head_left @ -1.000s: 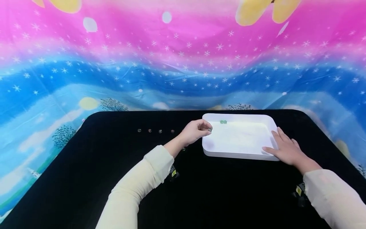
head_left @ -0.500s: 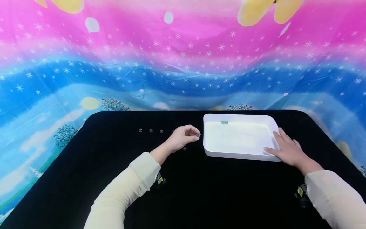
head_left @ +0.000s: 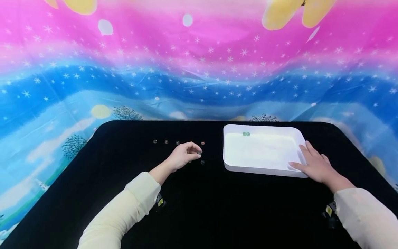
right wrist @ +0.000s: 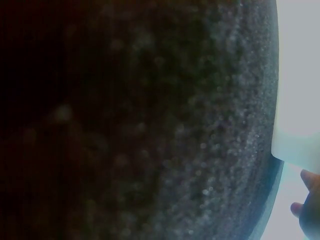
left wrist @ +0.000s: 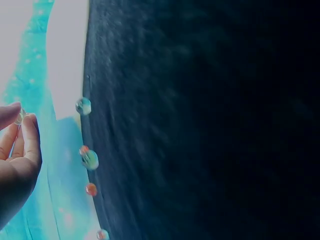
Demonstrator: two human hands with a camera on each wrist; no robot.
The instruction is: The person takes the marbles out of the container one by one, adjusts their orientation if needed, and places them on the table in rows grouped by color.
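Observation:
My left hand (head_left: 183,155) pinches a small clear glass marble (left wrist: 20,117) between thumb and fingertips, over the black table left of the white tray. Close by its fingertips, a reddish marble (head_left: 202,143) lies behind and a clear marble (head_left: 202,162) lies in front. My right hand (head_left: 315,164) rests on the right end of the white tray (head_left: 264,170), fingers spread along the outer side and thumb over the rim. Inside the tray, two green marbles (head_left: 246,134) sit side by side near the back wall.
Farther left, several marbles stand in a row on the black tabletop (head_left: 242,207), among them one at the left end (head_left: 155,141) and another beside it (head_left: 166,141). Behind the table hangs a pink and blue snowflake-print cloth (head_left: 199,69).
My left hand has drawn back leftward from the tray's left rim, still pinching the marble, to above the loose marbles. My right hand keeps its place on the tray.

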